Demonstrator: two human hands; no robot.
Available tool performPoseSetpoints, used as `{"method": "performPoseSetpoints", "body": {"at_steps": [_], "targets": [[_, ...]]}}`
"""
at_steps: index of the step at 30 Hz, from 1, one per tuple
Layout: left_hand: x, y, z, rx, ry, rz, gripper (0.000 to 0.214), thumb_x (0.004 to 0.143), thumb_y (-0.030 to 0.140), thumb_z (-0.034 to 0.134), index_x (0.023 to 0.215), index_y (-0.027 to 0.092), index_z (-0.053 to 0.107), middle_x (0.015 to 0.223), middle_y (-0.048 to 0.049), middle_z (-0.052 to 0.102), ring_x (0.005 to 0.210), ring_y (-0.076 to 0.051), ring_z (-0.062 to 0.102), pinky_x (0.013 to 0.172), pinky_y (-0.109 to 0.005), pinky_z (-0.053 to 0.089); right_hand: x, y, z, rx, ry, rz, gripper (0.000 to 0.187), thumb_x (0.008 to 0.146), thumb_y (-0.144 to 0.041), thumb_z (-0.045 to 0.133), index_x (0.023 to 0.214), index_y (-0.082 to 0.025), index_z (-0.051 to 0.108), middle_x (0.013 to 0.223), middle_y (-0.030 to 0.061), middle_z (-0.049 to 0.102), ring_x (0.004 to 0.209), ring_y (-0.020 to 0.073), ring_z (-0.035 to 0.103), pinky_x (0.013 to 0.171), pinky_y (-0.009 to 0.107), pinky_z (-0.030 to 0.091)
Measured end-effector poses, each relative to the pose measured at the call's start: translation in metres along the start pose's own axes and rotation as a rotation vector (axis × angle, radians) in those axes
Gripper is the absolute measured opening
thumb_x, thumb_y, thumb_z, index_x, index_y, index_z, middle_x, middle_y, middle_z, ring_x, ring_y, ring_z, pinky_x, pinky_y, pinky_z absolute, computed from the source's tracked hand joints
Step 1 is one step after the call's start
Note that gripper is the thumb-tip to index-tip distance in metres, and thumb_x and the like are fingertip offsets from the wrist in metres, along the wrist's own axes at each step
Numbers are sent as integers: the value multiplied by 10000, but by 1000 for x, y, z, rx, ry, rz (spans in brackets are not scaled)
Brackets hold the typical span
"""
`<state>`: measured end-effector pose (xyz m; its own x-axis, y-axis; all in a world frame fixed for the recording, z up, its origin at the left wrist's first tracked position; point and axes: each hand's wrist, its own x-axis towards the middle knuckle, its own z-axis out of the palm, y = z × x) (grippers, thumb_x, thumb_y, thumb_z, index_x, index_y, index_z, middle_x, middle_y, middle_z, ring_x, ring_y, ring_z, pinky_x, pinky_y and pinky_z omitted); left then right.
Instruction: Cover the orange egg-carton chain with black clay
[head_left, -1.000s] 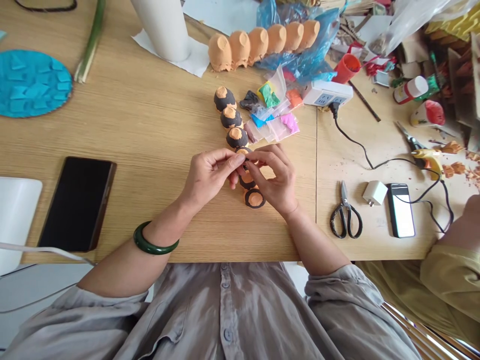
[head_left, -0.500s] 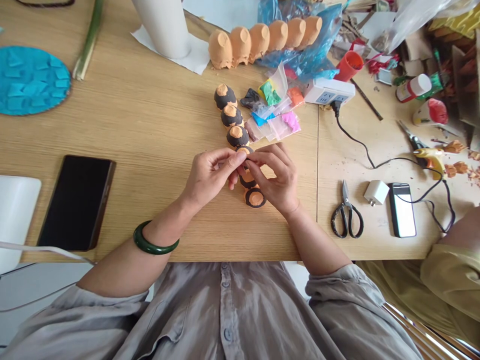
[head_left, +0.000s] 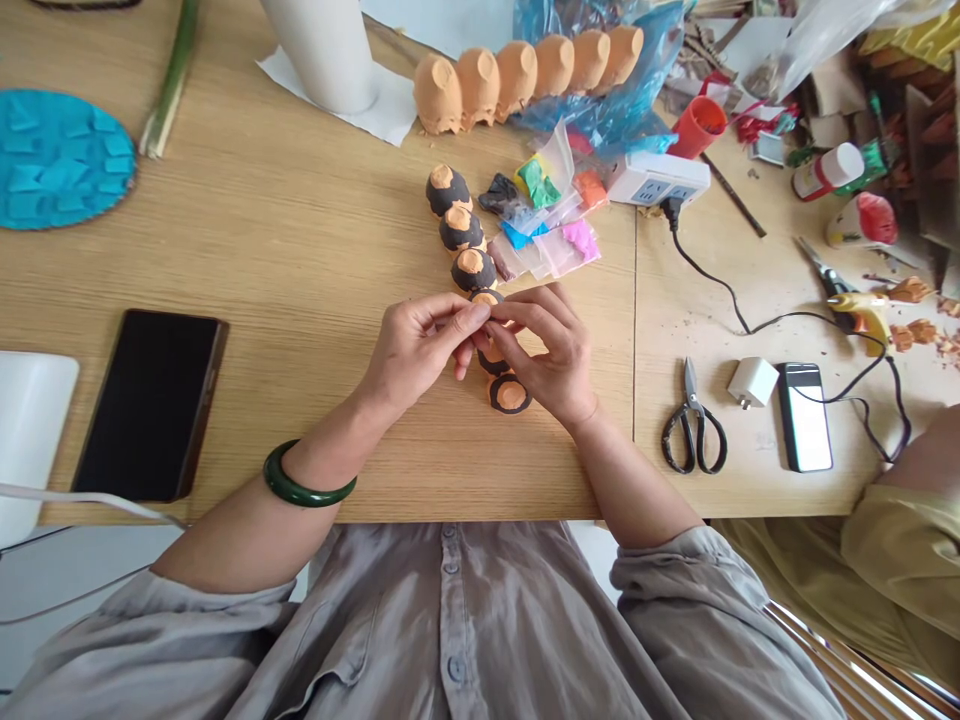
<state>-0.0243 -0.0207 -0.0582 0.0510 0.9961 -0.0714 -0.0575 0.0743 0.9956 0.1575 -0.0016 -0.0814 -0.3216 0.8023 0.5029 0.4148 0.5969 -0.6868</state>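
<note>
Watching from afar through the head camera, I see two bare hands meeting over a row of black-and-orange pieces (head_left: 473, 268) on a wood-grain worktop (head_left: 300, 250). The row is my landmark; it runs away from the wearer. On the left hand (head_left: 420, 350), thumb and forefinger are drawn nearly together; on the right hand (head_left: 555, 350), they curve into a loose pinch, and the fingertips of both hands meet. Whether these fingers grip a small scrap I cannot tell, nor whether they touch the row, whose nearer middle they partly hide.

My concern is crowding: a lowered knuckle could nudge the row out of line or, if its dark coating is soft, smear it. Anything tiny in that pinch could drop among the pieces if the tips part.

Just right of the row's far half lie packets of coloured material (head_left: 579, 238). Beyond the row stands a plain orange row (head_left: 517, 80), blue plastic (head_left: 600, 125) behind it. Well left of the row are a dark-screened device (head_left: 150, 405) and a blue oval (head_left: 64, 160). Well to its right are scissors (head_left: 691, 400), a white adapter (head_left: 752, 382), a lit phone (head_left: 808, 420) and, farthest out, another person's sleeve (head_left: 907, 550).
</note>
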Motion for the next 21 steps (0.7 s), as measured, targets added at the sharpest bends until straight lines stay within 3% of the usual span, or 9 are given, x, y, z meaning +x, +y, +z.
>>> {"method": "performPoseSetpoints", "body": {"at_steps": [5, 8, 13, 17, 21], "targets": [[0, -2, -1, 82, 26, 60, 341, 956, 452, 819, 738, 196, 759, 605, 0, 689, 444, -86, 522, 460, -229, 423, 1, -4, 0, 43, 12, 43, 294, 1078, -480, 679, 944, -240, 783, 905, 69, 753, 893, 219, 699, 833, 428, 664], [1, -3, -1, 86, 74, 66, 313, 963, 435, 817, 779, 188, 763, 647, 0, 712, 474, -83, 548, 469, -214, 445, 3, -10, -2, 197, 56, 217, 390, 1055, -586, 671, 944, -229, 782, 921, 61, 764, 863, 193, 718, 755, 359, 661], [7, -5, 2, -176, 152, -102, 297, 959, 439, 819, 900, 150, 781, 821, -47, 791, 616, -111, 685, 572, -221, 592, 6, -5, -2, 435, 140, 495, 513, 944, -718, 745, 1014, -211, 790, 975, 38, 792, 813, 142, 730, 667, 266, 635], [12, -4, 1, -368, 186, -194, 81, 953, 204, 760, 986, 139, 794, 905, -48, 815, 777, -112, 760, 749, -221, 657, 5, 7, 4, 394, 187, 570, 522, 913, -727, 769, 980, -209, 795, 981, 33, 800, 865, 142, 734, 747, 270, 653], [14, 0, -4, -441, 212, -288, 153, 935, 65, 655, 933, 137, 791, 776, -1, 714, 617, -56, 631, 588, -153, 556, 6, 15, 5, 408, 192, 608, 437, 900, -638, 822, 946, -205, 797, 961, 27, 800, 871, 138, 723, 746, 258, 654]]}}
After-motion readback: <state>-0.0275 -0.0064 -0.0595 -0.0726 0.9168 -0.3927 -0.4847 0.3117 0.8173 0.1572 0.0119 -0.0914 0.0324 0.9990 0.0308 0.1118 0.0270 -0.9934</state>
